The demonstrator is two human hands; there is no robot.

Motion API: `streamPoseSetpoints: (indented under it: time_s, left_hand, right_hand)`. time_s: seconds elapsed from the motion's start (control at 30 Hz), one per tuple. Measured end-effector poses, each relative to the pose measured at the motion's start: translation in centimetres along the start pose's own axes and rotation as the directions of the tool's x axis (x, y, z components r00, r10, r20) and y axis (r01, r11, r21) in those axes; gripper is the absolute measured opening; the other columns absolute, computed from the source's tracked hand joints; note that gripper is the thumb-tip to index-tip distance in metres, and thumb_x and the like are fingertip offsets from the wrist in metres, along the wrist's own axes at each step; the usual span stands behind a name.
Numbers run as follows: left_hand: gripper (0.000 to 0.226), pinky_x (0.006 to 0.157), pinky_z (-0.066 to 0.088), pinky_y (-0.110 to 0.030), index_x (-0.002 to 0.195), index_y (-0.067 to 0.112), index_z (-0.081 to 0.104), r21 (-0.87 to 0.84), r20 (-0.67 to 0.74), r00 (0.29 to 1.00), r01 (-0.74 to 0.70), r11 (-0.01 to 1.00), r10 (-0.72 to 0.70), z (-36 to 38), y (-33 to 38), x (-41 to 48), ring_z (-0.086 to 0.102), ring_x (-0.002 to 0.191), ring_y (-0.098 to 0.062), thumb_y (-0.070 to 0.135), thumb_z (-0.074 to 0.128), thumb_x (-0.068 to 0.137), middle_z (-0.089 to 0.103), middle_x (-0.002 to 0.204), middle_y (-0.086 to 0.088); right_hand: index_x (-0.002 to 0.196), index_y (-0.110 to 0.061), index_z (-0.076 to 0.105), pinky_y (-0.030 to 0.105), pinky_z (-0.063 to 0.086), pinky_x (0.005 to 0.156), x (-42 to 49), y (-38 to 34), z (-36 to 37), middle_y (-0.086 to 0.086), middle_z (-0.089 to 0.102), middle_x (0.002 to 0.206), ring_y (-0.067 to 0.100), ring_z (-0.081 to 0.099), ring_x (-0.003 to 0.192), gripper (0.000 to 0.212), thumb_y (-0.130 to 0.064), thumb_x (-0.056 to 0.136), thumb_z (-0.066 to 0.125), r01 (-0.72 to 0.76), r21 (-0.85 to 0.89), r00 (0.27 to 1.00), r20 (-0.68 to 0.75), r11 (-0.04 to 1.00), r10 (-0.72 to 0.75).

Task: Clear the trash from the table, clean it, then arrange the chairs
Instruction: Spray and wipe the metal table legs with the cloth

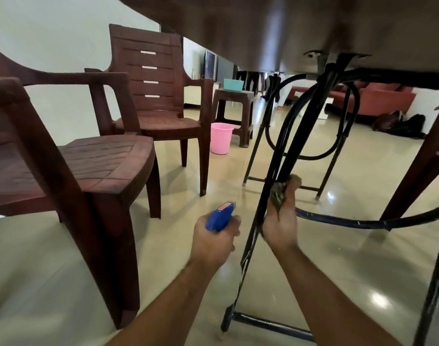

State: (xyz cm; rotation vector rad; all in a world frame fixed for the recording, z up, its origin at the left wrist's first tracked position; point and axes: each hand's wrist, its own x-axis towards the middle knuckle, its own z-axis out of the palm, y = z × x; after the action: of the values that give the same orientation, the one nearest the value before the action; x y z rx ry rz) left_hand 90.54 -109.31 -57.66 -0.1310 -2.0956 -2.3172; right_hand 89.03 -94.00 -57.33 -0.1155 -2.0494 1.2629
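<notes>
I am looking from low down, under the brown table [238, 28]. My left hand [214, 239] grips a blue spray bottle [219, 216] by its head, nozzle pointing away. My right hand [281, 221] holds a crumpled dark cloth [282, 191] pressed against a black metal table leg [273, 176]. Two brown plastic armchairs stand to the left: a near chair [88, 166] and a farther chair [158, 106].
The black folding frame has a curved hoop [363, 222] and a floor bar [271, 324]. A pink bucket [221, 138] stands by a brown stool [234, 113] carrying a teal bowl [233, 84]. Another chair's leg [418, 166] is at right. A red sofa [378, 98] lies beyond.
</notes>
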Motion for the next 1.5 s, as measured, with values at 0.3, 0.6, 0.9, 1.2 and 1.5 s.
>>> streamPoseSetpoints:
  time_s: [0.3,0.6,0.9,1.2,1.5]
  left_hand:
    - [0.030,0.047,0.042,-0.025,0.088,-0.018,0.056,0.056,0.072,0.996,-0.047,0.997,0.043,2.2,-0.5,-1.1,0.045,0.055,-0.025,0.009,0.066,0.095,0.053,0.070,-0.017]
    - [0.028,0.046,0.042,-0.023,0.072,-0.001,0.058,0.127,0.122,0.992,-0.060,0.990,0.045,3.2,-1.1,-2.0,0.046,0.049,-0.020,0.011,0.067,0.095,0.053,0.059,-0.007]
    - [0.026,0.050,0.042,-0.020,0.073,0.024,0.054,0.225,0.165,0.986,-0.026,0.974,-0.012,3.3,-3.3,-1.7,0.042,0.050,-0.009,0.017,0.068,0.094,0.045,0.056,0.005]
    - [0.025,0.055,0.046,-0.034,0.071,0.014,0.055,0.166,0.121,0.993,-0.015,0.986,-0.005,2.6,-3.3,-1.3,0.044,0.059,-0.022,0.016,0.067,0.093,0.048,0.064,-0.007]
    - [0.020,0.056,0.047,-0.031,0.075,0.011,0.061,0.205,0.140,0.987,0.051,0.977,-0.080,2.6,-5.8,-0.6,0.049,0.060,-0.020,0.019,0.069,0.091,0.055,0.067,-0.009]
  right_hand:
    - [0.159,-0.021,0.016,0.043,0.019,0.124,2.0,6.3,-0.9,0.009,0.020,0.164,0.030,0.018,0.151,0.068,-0.029,0.099,0.048,-0.149,-0.351,0.978,0.088,0.924,0.191]
    - [0.160,-0.024,0.002,0.045,0.021,0.121,-0.4,9.1,-3.9,0.004,0.009,0.166,0.024,0.019,0.149,0.084,-0.008,0.094,0.052,-0.191,-0.457,0.941,0.166,0.869,0.294]
    - [0.086,-0.002,0.062,0.051,0.053,0.082,-3.1,2.8,-3.1,0.017,0.072,0.081,0.034,0.066,0.077,0.040,-0.031,0.106,0.044,-0.720,0.651,0.479,0.213,0.243,0.851]
    - [0.126,-0.013,0.062,0.052,0.050,0.100,-0.8,-1.1,-1.3,0.009,0.069,0.117,0.032,0.065,0.108,0.031,-0.030,0.100,0.056,-0.599,0.634,0.718,0.154,0.489,0.679]
    - [0.108,-0.024,0.061,0.048,0.051,0.099,-1.6,-3.6,-0.9,-0.012,0.070,0.095,0.013,0.065,0.099,0.018,-0.015,0.094,0.054,-0.065,0.662,0.949,-0.190,0.747,0.252]
